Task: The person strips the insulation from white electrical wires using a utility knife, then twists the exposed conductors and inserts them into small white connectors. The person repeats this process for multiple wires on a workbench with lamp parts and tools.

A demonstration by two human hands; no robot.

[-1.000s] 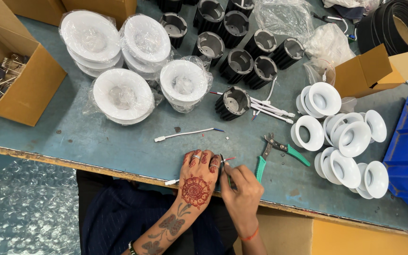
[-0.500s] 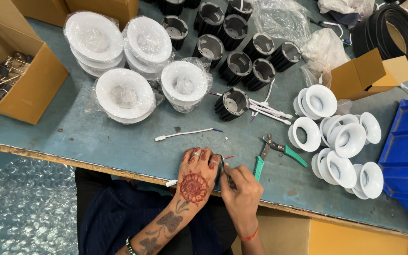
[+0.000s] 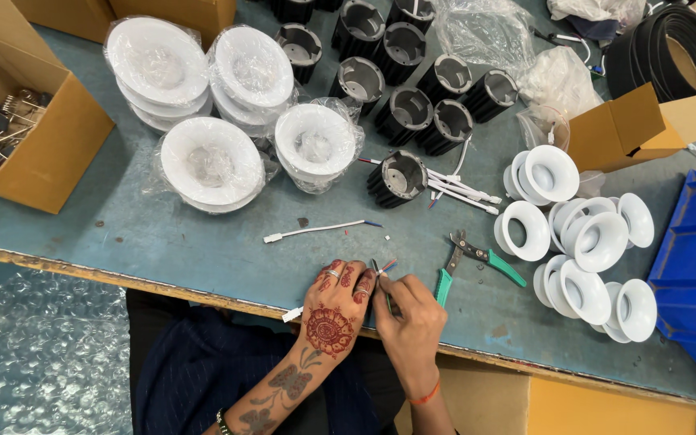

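hennaed skin marks the left hand [image 3: 333, 310], which lies at the near edge of the table [image 3: 203, 250] with its fingers pinching a short white lead [image 3: 293, 313] whose red and blue cores [image 3: 387, 266] fan out at the fingertips. the right hand [image 3: 414, 322] meets it there, fingers pressed together on the same wire ends, so this lead is mid-work, its tips bared but not yet joined to anything that i can see. just beside the right hand the green-handled pliers [image 3: 469, 262] lie put down, open on the table. a little farther, a second white lead [image 3: 320, 230] lies loose and apart. beyond that, one black finned housing [image 3: 396, 179] lies by a bundle of white leads [image 3: 461, 189], seemingly waiting. to the right a heap of white trim rings [image 3: 582, 242] stands unfitted; farther back, wrapped white reflectors [image 3: 211, 161] sit in plastic, and a cluster of black housings [image 3: 412, 89] stands bare. judging by these stocks, most of the wiring is left to do.
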